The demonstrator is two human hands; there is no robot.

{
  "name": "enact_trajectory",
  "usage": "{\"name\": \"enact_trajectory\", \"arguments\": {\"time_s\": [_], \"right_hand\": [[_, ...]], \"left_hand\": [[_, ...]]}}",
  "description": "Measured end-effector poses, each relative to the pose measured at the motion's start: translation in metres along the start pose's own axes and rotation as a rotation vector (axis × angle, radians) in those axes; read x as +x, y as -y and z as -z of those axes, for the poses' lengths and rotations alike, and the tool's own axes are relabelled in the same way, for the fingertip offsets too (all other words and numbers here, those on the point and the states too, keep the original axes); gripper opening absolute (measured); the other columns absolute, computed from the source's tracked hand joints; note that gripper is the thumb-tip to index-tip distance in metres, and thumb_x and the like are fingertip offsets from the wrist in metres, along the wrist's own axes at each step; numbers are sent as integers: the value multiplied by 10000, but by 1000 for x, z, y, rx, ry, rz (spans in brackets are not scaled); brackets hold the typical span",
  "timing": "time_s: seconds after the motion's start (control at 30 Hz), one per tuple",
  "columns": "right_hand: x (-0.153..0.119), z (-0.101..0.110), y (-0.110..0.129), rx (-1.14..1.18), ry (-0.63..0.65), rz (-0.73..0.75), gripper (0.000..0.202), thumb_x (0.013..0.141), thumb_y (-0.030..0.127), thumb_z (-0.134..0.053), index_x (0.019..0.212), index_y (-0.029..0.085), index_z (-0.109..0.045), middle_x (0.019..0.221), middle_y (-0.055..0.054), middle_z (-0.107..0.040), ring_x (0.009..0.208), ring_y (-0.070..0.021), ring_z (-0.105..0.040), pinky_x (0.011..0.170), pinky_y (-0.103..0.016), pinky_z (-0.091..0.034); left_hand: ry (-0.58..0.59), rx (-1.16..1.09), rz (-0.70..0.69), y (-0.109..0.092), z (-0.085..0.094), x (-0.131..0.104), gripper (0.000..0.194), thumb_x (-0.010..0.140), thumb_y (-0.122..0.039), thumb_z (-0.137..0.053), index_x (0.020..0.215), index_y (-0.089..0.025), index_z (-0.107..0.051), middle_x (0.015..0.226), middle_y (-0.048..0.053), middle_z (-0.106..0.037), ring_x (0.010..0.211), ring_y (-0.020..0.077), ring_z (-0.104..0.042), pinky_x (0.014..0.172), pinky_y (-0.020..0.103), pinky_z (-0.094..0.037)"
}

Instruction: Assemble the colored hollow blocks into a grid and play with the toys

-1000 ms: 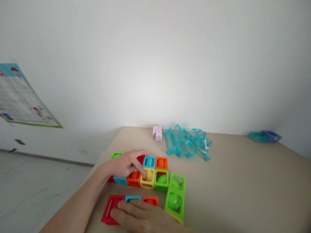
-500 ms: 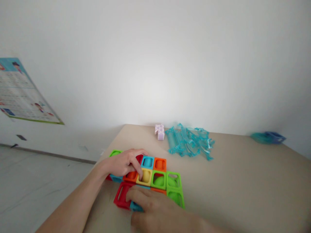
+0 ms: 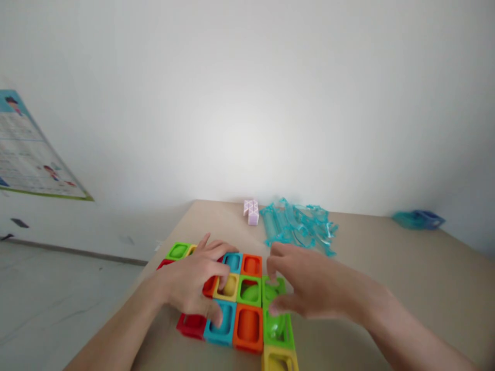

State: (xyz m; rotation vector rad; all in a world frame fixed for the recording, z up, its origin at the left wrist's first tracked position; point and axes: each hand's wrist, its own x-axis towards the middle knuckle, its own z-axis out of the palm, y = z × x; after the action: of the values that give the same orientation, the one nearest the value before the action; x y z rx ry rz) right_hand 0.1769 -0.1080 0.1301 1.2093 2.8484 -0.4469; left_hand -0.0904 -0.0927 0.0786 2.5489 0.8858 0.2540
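Several colourful open-faced cube blocks with rounded pieces inside lie side by side in a flat group on the table. My left hand rests over its left part. Its index fingertip dips into a yellow block and its thumb presses on a blue block, while the little finger sticks up. From the right, my right hand curls its fingers and thumb onto the green blocks at the right edge. An orange block lies between the hands, and a yellow block sits at the near right corner.
A lilac-and-white folded block toy stands near the wall. Beside it lies a heap of translucent teal plastic pieces. A blurred teal-and-blue object is at the far right. The table's left edge borders a drop to the floor.
My right hand has moved from the near red and blue blocks to the green blocks at right. My left thumb has come down onto the blue block. The view has shifted slightly.
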Motion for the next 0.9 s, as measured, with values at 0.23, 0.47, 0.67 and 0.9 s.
{"name": "enact_trajectory", "arguments": {"time_s": [0.23,0.47,0.67,0.9], "right_hand": [[3,-27,5,1,88,-7,608,518,582,-803,936,157,-681,822,-51,-656,725,-224,-653,676,-306,-510],[0,-12,11,-112,210,-356,668,520,739,-684,774,125,-751,694,-130,-685,642,-278,-669,533,-305,-467],[2,-17,32,-148,107,-384,625,675,706,-591,771,113,-764,683,-167,-691,708,-328,-693,595,-350,-494],[8,-28,49,-154,40,-356,472,796,589,-598,773,139,-739,732,-173,-704,732,-316,-702,618,-354,-505]], "left_hand": [[6,46,4,-9,-10,2,549,457,-538,-823,822,-197,-597,1423,111,-407,1283,360,-378,1123,497,-191],[-71,159,185,2,-7,4,492,516,-511,-790,837,-194,-593,1435,109,-388,1295,369,-362,1041,456,-328],[-172,220,253,4,-14,11,486,566,-487,-770,922,-198,-608,1462,105,-367,1297,348,-375,1063,465,-320],[-294,165,135,4,-4,11,279,795,-444,-623,924,-198,-647,1420,99,-442,1312,295,-382,1110,454,-275]]}}
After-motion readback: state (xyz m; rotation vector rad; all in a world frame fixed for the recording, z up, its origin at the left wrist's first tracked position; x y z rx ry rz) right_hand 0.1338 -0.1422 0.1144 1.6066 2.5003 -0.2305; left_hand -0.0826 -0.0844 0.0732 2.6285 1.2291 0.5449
